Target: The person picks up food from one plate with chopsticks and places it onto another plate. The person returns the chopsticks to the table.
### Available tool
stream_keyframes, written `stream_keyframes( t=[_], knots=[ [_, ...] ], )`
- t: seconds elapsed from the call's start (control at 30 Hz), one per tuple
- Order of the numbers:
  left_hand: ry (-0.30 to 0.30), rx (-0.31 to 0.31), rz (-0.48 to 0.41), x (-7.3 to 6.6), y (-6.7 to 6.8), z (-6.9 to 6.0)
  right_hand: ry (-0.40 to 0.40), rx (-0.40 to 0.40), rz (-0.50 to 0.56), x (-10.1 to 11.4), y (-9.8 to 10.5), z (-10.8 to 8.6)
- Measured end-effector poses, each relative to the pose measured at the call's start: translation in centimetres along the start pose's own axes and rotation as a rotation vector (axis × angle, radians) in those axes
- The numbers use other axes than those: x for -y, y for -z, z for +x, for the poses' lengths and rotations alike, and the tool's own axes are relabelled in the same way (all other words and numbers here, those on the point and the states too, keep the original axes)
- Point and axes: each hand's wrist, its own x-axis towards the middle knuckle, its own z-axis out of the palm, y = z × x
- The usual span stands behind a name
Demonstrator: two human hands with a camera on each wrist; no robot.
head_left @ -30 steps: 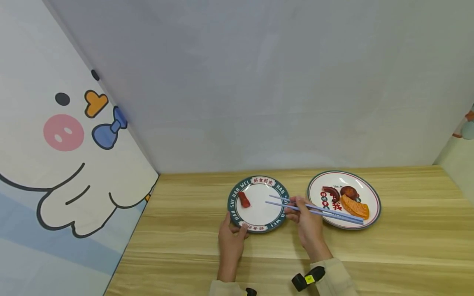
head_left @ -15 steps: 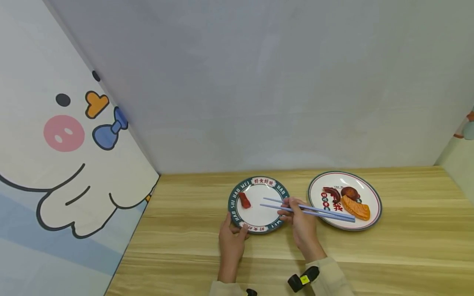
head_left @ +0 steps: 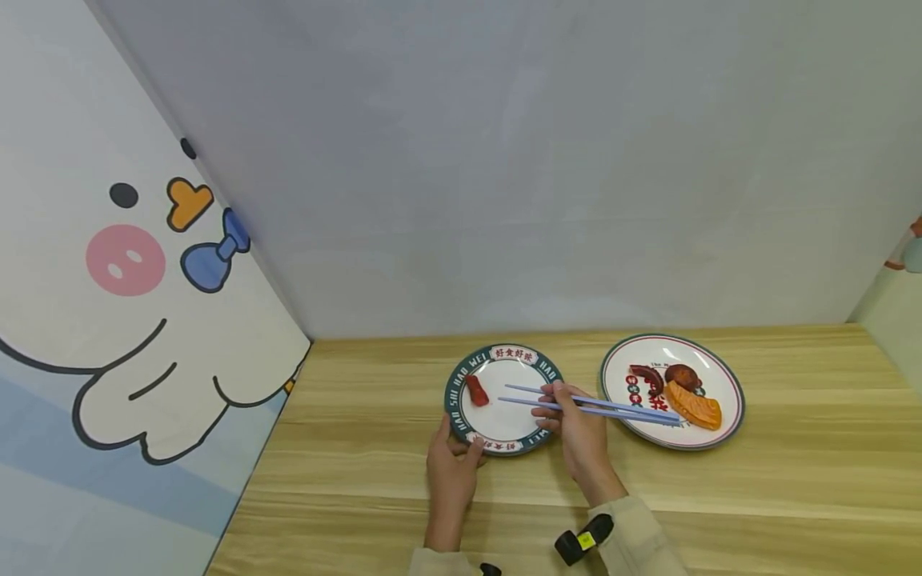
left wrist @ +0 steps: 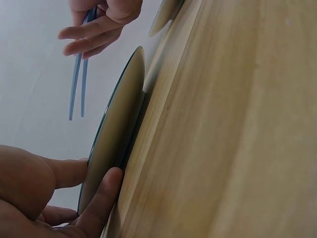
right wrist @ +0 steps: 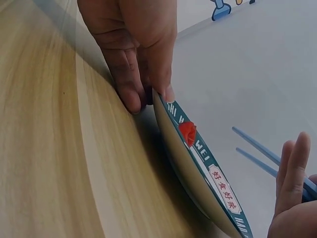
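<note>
In the head view my left hand point(head_left: 452, 472) holds the near left rim of a green-rimmed plate point(head_left: 513, 368), thumb on top and fingers beneath, as the left wrist view also shows. A small red piece of food point(head_left: 476, 390) lies on the plate's left side. My right hand point(head_left: 585, 440) holds a pair of pale blue chopsticks point(head_left: 627, 414). Their slightly parted tips point left above the plate's middle, to the right of the red piece and apart from it. Nothing is between the tips. The right wrist view shows the red piece point(right wrist: 187, 133) on the plate.
Right of my right hand stands a second white plate point(head_left: 648, 350). It bears an orange salmon-like slice point(head_left: 693, 406), a brown round piece point(head_left: 683, 376) and a dark red curved piece point(head_left: 646, 376). Behind the wooden table point(head_left: 346, 448) rises a grey backdrop point(head_left: 547, 176).
My right hand has moved left with the chopsticks, so their tips are closer to the red piece. The left hand keeps its hold on the plate.
</note>
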Motion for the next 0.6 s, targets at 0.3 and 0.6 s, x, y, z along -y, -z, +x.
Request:
stream_keyframes(
  t=[0.3,0.6],
  knots=[
    [0.002,-0.001,-0.004,-0.2,0.1,-0.1,0.003,0.007,-0.023,-0.3,-0.7,-0.1],
    [0.014,-0.001,0.008,-0.2,0.2,0.0,-0.006,0.013,-0.041,-1.0,-1.8,0.0]
  ],
)
